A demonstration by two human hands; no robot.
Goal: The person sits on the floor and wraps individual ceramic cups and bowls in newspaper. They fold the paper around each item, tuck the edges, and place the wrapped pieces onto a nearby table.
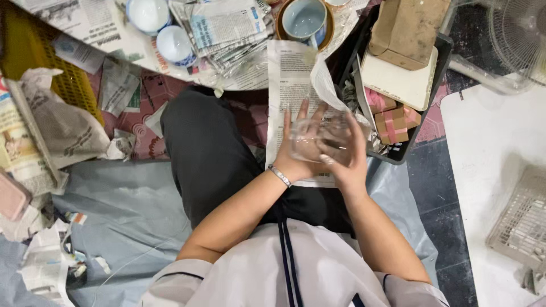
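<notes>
Newspaper sheet (pixel 290 85) on floor | L hand (pixel 298 145) + R hand (pixel 347 153) grip closed round clear glass (pixel 321 139)

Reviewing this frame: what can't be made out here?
Head view only:
- The clear glass item is motion-blurred; its exact shape is unclear.
- The left hand and right hand wrap it, hiding their grip and its underside.
- The sheet of newspaper under the hands is too small to read.
- The blue cup and the fan are cut off by the top edge.
</notes>
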